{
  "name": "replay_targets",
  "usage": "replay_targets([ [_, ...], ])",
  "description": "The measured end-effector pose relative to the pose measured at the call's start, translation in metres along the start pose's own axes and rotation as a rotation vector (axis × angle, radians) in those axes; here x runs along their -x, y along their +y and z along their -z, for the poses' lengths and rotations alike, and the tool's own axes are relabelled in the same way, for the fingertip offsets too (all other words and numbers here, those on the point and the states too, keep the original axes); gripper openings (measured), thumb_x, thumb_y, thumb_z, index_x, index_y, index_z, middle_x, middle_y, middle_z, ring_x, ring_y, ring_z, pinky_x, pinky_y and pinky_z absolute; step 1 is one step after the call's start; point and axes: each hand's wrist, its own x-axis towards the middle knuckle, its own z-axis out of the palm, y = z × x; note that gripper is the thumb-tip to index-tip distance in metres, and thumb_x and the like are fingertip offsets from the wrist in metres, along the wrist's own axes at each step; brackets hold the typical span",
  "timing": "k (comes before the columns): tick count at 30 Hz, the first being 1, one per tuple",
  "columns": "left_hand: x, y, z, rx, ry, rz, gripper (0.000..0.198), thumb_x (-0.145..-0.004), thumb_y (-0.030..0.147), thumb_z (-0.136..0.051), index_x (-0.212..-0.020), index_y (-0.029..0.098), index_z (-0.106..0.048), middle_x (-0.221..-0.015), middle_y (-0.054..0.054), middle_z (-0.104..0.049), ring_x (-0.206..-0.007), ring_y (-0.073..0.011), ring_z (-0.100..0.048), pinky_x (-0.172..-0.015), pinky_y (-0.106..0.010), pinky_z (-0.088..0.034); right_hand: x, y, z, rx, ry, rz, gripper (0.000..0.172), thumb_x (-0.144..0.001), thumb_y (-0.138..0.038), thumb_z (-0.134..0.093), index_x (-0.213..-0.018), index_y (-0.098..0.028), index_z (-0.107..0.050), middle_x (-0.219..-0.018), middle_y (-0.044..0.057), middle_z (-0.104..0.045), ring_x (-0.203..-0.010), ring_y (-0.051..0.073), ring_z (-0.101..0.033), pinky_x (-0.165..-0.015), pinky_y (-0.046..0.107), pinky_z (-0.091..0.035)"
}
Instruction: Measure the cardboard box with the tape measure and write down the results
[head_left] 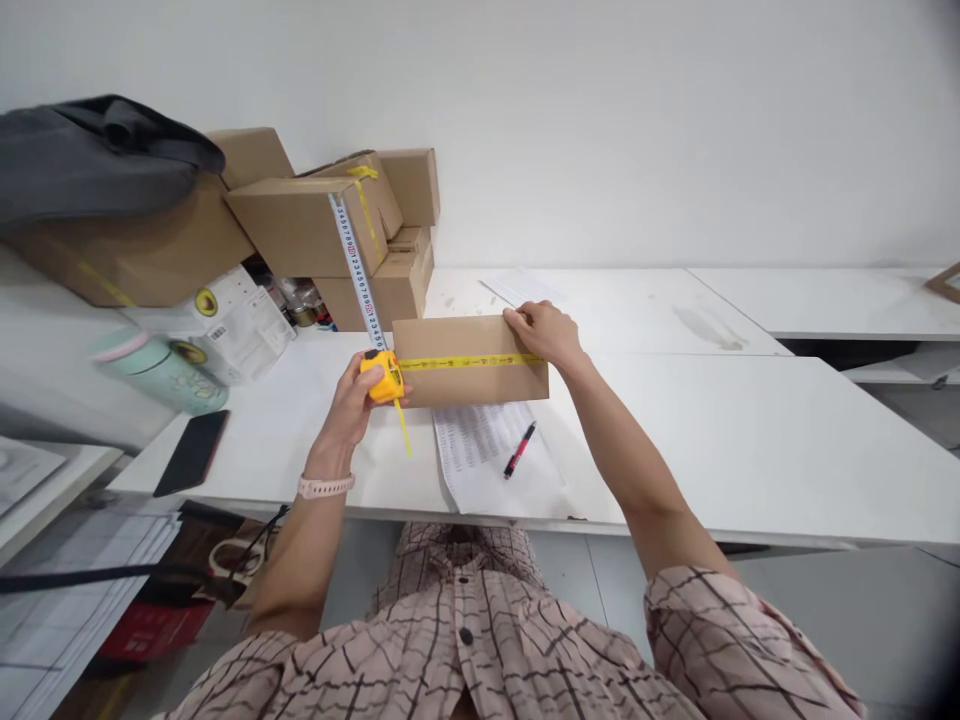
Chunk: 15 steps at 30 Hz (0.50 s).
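Observation:
My left hand (352, 400) is closed around a yellow tape measure (383, 377) at the left end of a brown cardboard box (472, 340). From its case the white blade (356, 270) runs out away from me, with numbers along it, and a short yellow strap hangs below. The box has a strip of yellow printed tape along its side. At the box's right end, my right hand (549, 332) grips its upper corner, thumb on the near face. Its fingertips behind the box are hidden. Under the box lies a printed sheet (472, 460) with a red and black pen (520, 450) on it.
Several cardboard boxes (292, 225) are stacked at the back left, with a dark bag (105, 160) on top. A mint green bottle (161, 370), a white avocado-print box (232, 320) and a phone (192, 453) are at the left. Another paper (521, 285) lies behind on the white table (712, 440).

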Motion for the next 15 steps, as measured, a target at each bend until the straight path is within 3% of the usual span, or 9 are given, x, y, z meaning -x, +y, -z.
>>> replay_targets([
  [3, -0.001, 0.005, -0.014, -0.038, 0.011, -0.072, 0.055, -0.067, 0.041, -0.083, -0.110, 0.022, -0.054, -0.109, -0.003, -0.064, -0.073, -0.0159, -0.070, -0.063, -0.032, -0.063, -0.020, -0.012, -0.008, 0.157, 0.048, 0.117, 0.044, -0.102, -0.042, -0.038, -0.099, -0.017, -0.074, -0.125, 0.017, -0.069, -0.123, 0.034, -0.053, -0.099, 0.047, -0.042],
  [6, 0.020, -0.007, -0.037, -0.009, -0.079, -0.113, 0.060, -0.064, 0.038, -0.087, -0.113, 0.025, -0.054, -0.107, -0.002, -0.064, -0.078, -0.0178, -0.071, -0.068, -0.033, -0.063, -0.034, -0.021, -0.019, 0.185, 0.011, 0.183, 0.041, -0.103, -0.029, -0.032, -0.098, -0.016, -0.071, -0.111, 0.016, -0.074, -0.109, 0.030, -0.062, -0.098, 0.042, -0.041],
  [10, 0.061, -0.046, -0.069, 0.067, -0.319, 0.110, 0.054, -0.072, 0.043, -0.083, -0.114, 0.024, -0.054, -0.103, -0.003, -0.064, -0.080, -0.0195, -0.071, -0.068, -0.032, -0.061, -0.046, -0.027, -0.027, 0.124, -0.003, 0.109, 0.051, -0.106, -0.032, -0.022, -0.097, -0.017, -0.070, -0.105, 0.014, -0.076, -0.101, 0.028, -0.067, -0.102, 0.043, -0.037],
  [15, 0.093, -0.086, -0.089, 0.133, -0.361, 0.277, 0.057, -0.072, 0.048, -0.085, -0.113, 0.023, -0.054, -0.114, -0.005, -0.061, -0.083, -0.0182, -0.071, -0.070, -0.030, -0.059, -0.052, -0.027, -0.030, 0.009, -0.006, 0.047, 0.073, -0.106, -0.050, -0.008, -0.096, -0.018, -0.073, -0.107, 0.014, -0.077, -0.109, 0.030, -0.067, -0.107, 0.047, -0.034],
])
